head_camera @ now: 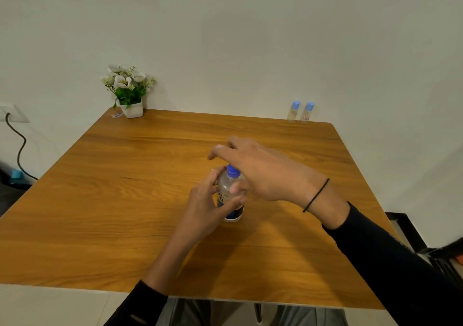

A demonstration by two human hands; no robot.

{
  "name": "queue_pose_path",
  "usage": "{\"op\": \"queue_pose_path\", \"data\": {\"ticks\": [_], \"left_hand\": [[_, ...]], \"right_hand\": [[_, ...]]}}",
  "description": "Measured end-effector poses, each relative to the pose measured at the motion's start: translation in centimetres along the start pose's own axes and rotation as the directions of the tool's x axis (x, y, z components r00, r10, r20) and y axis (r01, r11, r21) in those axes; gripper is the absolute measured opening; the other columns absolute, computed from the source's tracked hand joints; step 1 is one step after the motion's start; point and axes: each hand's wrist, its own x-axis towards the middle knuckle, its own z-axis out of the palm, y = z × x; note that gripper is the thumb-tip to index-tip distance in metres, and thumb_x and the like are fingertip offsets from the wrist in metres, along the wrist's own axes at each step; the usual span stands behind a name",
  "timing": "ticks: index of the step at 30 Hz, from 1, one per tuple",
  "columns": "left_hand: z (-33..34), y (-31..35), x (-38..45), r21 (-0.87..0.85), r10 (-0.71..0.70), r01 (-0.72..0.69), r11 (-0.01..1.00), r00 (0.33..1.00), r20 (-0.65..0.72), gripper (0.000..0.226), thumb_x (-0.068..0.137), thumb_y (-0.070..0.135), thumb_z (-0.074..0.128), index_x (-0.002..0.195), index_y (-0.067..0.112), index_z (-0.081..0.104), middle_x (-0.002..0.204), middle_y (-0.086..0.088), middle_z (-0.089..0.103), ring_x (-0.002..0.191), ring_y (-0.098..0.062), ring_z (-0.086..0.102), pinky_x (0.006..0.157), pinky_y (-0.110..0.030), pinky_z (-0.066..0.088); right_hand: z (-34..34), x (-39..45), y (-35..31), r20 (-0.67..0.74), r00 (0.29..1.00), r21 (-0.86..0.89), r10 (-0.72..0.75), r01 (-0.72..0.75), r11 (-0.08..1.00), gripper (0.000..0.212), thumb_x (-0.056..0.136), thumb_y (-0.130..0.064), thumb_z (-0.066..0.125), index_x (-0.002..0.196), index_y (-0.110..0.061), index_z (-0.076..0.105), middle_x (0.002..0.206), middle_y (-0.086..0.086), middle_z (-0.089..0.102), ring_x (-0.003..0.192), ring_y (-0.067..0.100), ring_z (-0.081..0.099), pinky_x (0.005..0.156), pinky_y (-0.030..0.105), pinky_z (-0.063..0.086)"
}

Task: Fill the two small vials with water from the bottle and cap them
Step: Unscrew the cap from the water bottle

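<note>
A pale, bare wall backs a square wooden bench (125,200) with rounded far corners. In the far left corner stands a small white pot of white flowers (129,91), with a small tag or wrapper lying just beside it on the wood. On the wall to the left, a dark cable (21,148) hangs down from a socket.

At the far right corner, close to the wall, stand the two small vials (300,112) — clear, upright, side by side and each with a light blue cap on. They are well apart from the hands.

Near the middle of the bench stands the bottle (231,198), clear plastic with a dark blue label and a blue cap (233,171) on its neck. The left hand (205,200) wraps around the bottle's body from the left side, its fingers curled on it. The right hand (258,173) reaches over from the right, at the bottle's top beside the cap; its thumb lies across the bottle's shoulder while the other fingers spread out loosely above and beyond the cap — whether any of them actually grips the cap cannot be told. A thin black band (316,195) circles the right wrist, and both arms wear dark sleeves.
</note>
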Motion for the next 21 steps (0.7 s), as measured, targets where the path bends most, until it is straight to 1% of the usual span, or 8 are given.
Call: {"op": "queue_pose_path", "data": {"ticks": [1, 3, 6, 8, 12, 15, 17, 21], "left_hand": [[0.0, 0.04, 0.01, -0.007, -0.001, 0.001, 1.0, 1.0, 0.0, 0.061, 0.085, 0.036, 0.084, 0.13, 0.051, 0.046, 0.118, 0.03, 0.068, 0.113, 0.006, 0.066, 0.095, -0.006, 0.047], [0.0, 0.0, -0.01, -0.014, 0.004, -0.004, 1.0, 1.0, 0.001, 0.059, 0.086, 0.034, 0.084, 0.134, 0.042, 0.05, 0.119, 0.025, 0.068, 0.112, 0.006, 0.066, 0.092, -0.006, 0.047], [-0.07, -0.08, 0.01, -0.021, 0.005, -0.005, 1.0, 1.0, 0.013, 0.059, 0.086, 0.032, 0.085, 0.136, 0.03, 0.054, 0.12, 0.027, 0.067, 0.116, 0.006, 0.063, 0.094, -0.005, 0.045], [-0.08, -0.09, 0.05, -0.024, 0.01, -0.01, 1.0, 1.0, 0.024, 0.054, 0.086, 0.035, 0.085, 0.131, 0.032, 0.054, 0.119, 0.025, 0.067, 0.114, 0.002, 0.065, 0.095, -0.007, 0.047], [-0.08, 0.05, 0.07, -0.035, 0.008, -0.007, 0.999, 1.0, 0.019, 0.061, 0.085, 0.04, 0.084, 0.136, 0.033, 0.051, 0.124, 0.021, 0.067, 0.116, 0.003, 0.065, 0.096, -0.006, 0.046], [0.01, -0.02, 0.05, -0.04, 0.008, -0.008, 0.999, 1.0, 0.012, 0.063, 0.085, 0.043, 0.082, 0.139, 0.029, 0.052, 0.121, 0.022, 0.069, 0.112, 0.002, 0.068, 0.093, -0.01, 0.05], [0.06, -0.24, 0.09, -0.039, 0.016, -0.015, 0.999, 1.0, 0.01, 0.061, 0.087, 0.035, 0.084, 0.139, 0.023, 0.056, 0.121, 0.021, 0.069, 0.112, 0.0, 0.068, 0.091, -0.011, 0.051], [-0.01, -0.36, 0.16, -0.042, 0.012, -0.012, 0.999, 1.0, 0.013, 0.061, 0.086, 0.036, 0.085, 0.139, 0.025, 0.056, 0.126, 0.02, 0.069, 0.12, -0.003, 0.066, 0.1, -0.016, 0.051]], "right_hand": [[-0.11, -0.18, -0.16, 0.008, 1.0, 0.01, 0.028, -0.028, 1.0, 0.076, 0.087, -0.044, 0.084, 0.147, -0.037, 0.04, 0.136, -0.003, 0.044, 0.118, 0.016, 0.048, 0.08, 0.032, 0.054], [-0.05, -0.24, -0.46, -0.015, 0.997, -0.037, 0.078, -0.079, 0.996, 0.065, 0.091, -0.058, 0.074, 0.142, -0.033, 0.043, 0.131, -0.002, 0.046, 0.112, 0.018, 0.052, 0.075, 0.033, 0.049], [0.23, 0.16, -0.52, -0.077, 0.995, -0.101, 0.061, -0.068, 0.993, 0.03, 0.098, -0.041, 0.074, 0.108, -0.031, 0.048, 0.107, -0.004, 0.054, 0.092, 0.021, 0.057, 0.062, 0.031, 0.037], [0.3, 0.27, -0.09, -0.062, 0.997, -0.089, 0.035, -0.041, 0.995, 0.036, 0.094, -0.026, 0.08, 0.101, -0.033, 0.045, 0.1, -0.006, 0.05, 0.087, 0.02, 0.055, 0.057, 0.03, 0.034], [-0.16, 0.05, 0.1, 0.01, 1.0, -0.007, 0.008, -0.008, 1.0, 0.049, 0.093, -0.02, 0.081, 0.129, -0.036, 0.051, 0.122, -0.006, 0.05, 0.11, 0.017, 0.054, 0.063, 0.022, 0.034], [-0.14, -0.29, -0.18, 0.002, 0.999, 0.049, 0.034, -0.034, 0.998, 0.075, 0.09, -0.053, 0.079, 0.15, -0.038, 0.037, 0.139, -0.005, 0.044, 0.118, 0.014, 0.048, 0.079, 0.028, 0.046], [0.02, -0.23, -0.52, -0.035, 0.996, -0.02, 0.084, -0.085, 0.996, 0.06, 0.094, -0.064, 0.066, 0.14, -0.032, 0.045, 0.129, -0.003, 0.047, 0.107, 0.016, 0.052, 0.074, 0.031, 0.044], [0.43, 0.14, -0.32, -0.138, 0.989, -0.119, 0.055, -0.072, 0.99, 0.02, 0.105, -0.041, 0.062, 0.104, -0.028, 0.046, 0.103, -0.004, 0.053, 0.091, 0.023, 0.059, 0.065, 0.034, 0.042]]}}
